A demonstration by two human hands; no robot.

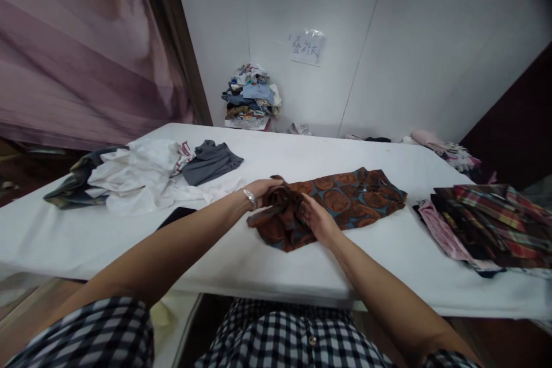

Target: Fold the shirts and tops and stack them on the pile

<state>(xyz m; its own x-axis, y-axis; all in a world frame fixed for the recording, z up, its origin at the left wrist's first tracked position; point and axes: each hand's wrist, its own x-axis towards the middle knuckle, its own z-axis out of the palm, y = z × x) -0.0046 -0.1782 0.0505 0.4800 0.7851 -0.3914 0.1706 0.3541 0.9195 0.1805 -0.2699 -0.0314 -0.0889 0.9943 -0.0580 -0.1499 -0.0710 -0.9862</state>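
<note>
A brown patterned shirt (pixel 362 198) with rust-coloured circles on a teal ground lies lengthwise on the white-covered table (pixel 345 158). Its right part is flat, and its left end is bunched up between my hands. My left hand (pixel 264 188), with a metal watch (pixel 250 199) at the wrist, is closed on the gathered cloth from the left. From the right, my right hand (pixel 318 219) grips the same bunch, its fingertips partly tucked into the folds.
A folded stack with a plaid shirt (pixel 509 221) on top lies at the right. White garments (pixel 138 175), a grey garment (pixel 211 162) and a dark piece (pixel 176 215) lie at the left. Beyond the table stands a tall clothes pile (pixel 254 95); a paper sign (pixel 307 49) hangs on the wall.
</note>
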